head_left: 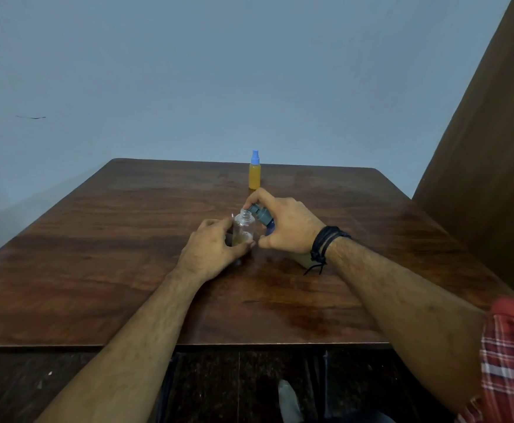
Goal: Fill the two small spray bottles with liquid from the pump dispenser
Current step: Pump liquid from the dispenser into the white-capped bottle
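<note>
One bottle point(255, 175) is already standing full and capped near the table's point(127, 239) far edge. The second, the clear bottle point(244, 228), is sitting open mid-table with only a little liquid at its bottom. The left hand point(211, 250) is gripping it low, steadying it. The right hand point(286, 224) is wrapping round the dispenser point(262, 215), tilting its nozzle right at the open neck. Most of this fill is remaining, then capping. Nothing is blocking the way.
</note>
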